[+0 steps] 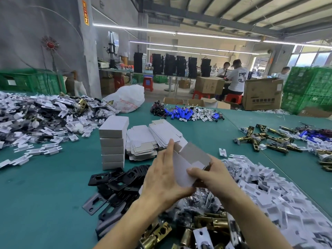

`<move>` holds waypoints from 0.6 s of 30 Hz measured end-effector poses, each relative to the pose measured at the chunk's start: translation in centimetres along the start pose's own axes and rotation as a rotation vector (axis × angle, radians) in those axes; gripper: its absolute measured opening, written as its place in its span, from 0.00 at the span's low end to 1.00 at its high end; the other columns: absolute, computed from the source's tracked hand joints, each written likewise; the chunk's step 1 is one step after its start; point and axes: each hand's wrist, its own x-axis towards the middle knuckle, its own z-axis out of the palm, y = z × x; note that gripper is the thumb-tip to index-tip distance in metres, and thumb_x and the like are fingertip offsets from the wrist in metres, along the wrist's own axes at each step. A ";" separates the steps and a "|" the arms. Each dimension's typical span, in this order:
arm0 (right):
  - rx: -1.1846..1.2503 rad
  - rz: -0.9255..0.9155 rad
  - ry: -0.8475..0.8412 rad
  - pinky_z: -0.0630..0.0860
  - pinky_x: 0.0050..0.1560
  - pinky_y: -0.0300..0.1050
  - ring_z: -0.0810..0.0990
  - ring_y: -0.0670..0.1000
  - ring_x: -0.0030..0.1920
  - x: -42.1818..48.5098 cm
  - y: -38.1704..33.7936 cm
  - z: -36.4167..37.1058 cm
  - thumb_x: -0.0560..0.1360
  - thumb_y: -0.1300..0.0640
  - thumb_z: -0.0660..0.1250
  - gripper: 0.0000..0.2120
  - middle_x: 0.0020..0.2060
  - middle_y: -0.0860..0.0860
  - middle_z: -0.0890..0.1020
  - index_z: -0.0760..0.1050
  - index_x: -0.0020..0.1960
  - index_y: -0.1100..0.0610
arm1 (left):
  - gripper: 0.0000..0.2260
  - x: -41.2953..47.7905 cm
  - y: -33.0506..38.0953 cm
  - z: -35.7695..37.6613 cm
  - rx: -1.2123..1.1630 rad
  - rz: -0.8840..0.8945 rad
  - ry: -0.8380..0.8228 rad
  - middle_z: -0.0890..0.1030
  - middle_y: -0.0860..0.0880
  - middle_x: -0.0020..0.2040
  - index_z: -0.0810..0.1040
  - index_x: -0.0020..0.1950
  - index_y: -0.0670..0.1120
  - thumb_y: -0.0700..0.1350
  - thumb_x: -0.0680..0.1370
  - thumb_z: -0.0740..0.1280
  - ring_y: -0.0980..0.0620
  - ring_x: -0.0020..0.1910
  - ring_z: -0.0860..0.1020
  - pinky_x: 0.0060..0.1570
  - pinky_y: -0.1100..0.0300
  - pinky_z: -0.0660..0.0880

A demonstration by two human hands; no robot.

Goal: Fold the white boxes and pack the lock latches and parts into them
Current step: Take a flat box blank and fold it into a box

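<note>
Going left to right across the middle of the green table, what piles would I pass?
Heap of white and black parts → stack of folded white boxes → flat box blanks → brass latches.

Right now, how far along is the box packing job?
Done: a stack of folded boxes stands on the table; whether they are filled, I cannot tell. In hand: the left hand and right hand hold one white box, half folded. Left: flat box blanks, black plates and brass latches lie unpacked.
</note>
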 end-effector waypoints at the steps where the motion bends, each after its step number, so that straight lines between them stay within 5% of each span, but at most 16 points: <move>1: -0.147 -0.066 0.097 0.80 0.44 0.50 0.83 0.52 0.43 -0.1 -0.2 0.2 0.70 0.62 0.74 0.17 0.45 0.52 0.82 0.74 0.57 0.55 | 0.60 -0.2 -0.3 0.1 0.045 -0.013 0.009 0.62 0.53 0.71 0.32 0.78 0.58 0.67 0.63 0.73 0.53 0.67 0.66 0.63 0.56 0.69; 4: -0.710 -0.360 0.403 0.73 0.42 0.44 0.76 0.49 0.46 -0.8 -0.8 0.8 0.68 0.61 0.74 0.26 0.49 0.47 0.72 0.69 0.62 0.48 | 0.59 -0.4 -0.8 0.3 0.221 -0.013 0.037 0.60 0.53 0.74 0.31 0.79 0.54 0.64 0.64 0.72 0.52 0.70 0.63 0.67 0.57 0.64; 7: -0.931 -0.417 0.234 0.74 0.43 0.44 0.76 0.49 0.50 -1.5 -1.4 2.1 0.72 0.55 0.69 0.14 0.49 0.45 0.73 0.73 0.57 0.46 | 0.55 -0.5 -0.7 0.6 0.231 0.027 0.057 0.62 0.52 0.75 0.38 0.81 0.52 0.63 0.67 0.70 0.50 0.72 0.64 0.68 0.56 0.62; 10: -0.966 -0.334 0.099 0.72 0.55 0.47 0.73 0.50 0.58 -1.2 -1.1 3.4 0.74 0.49 0.66 0.18 0.55 0.46 0.73 0.70 0.62 0.48 | 0.49 -0.9 -0.5 0.4 0.172 0.014 0.076 0.70 0.51 0.72 0.47 0.82 0.50 0.59 0.67 0.67 0.48 0.67 0.71 0.64 0.54 0.64; 13: -0.822 -0.260 0.093 0.72 0.53 0.46 0.74 0.50 0.56 -0.5 -1.1 4.1 0.71 0.53 0.69 0.20 0.54 0.48 0.74 0.69 0.62 0.51 | 0.45 -0.9 -0.4 0.2 0.198 0.023 0.109 0.75 0.49 0.67 0.57 0.81 0.48 0.59 0.64 0.61 0.46 0.61 0.76 0.57 0.52 0.68; 16: -0.673 -0.168 0.027 0.69 0.38 0.32 0.75 0.41 0.44 0.1 -0.7 4.4 0.69 0.59 0.69 0.20 0.47 0.50 0.78 0.70 0.60 0.53 | 0.45 -0.7 -0.4 0.3 0.242 0.006 0.039 0.69 0.50 0.68 0.49 0.82 0.52 0.57 0.66 0.62 0.47 0.63 0.72 0.55 0.52 0.66; 18: -0.666 -0.133 0.018 0.69 0.39 0.30 0.76 0.41 0.44 0.3 -0.6 4.4 0.70 0.59 0.68 0.20 0.47 0.50 0.78 0.71 0.61 0.53 | 0.48 -0.6 -0.6 0.6 0.251 -0.006 0.004 0.65 0.52 0.69 0.43 0.82 0.55 0.58 0.67 0.64 0.49 0.66 0.68 0.56 0.53 0.63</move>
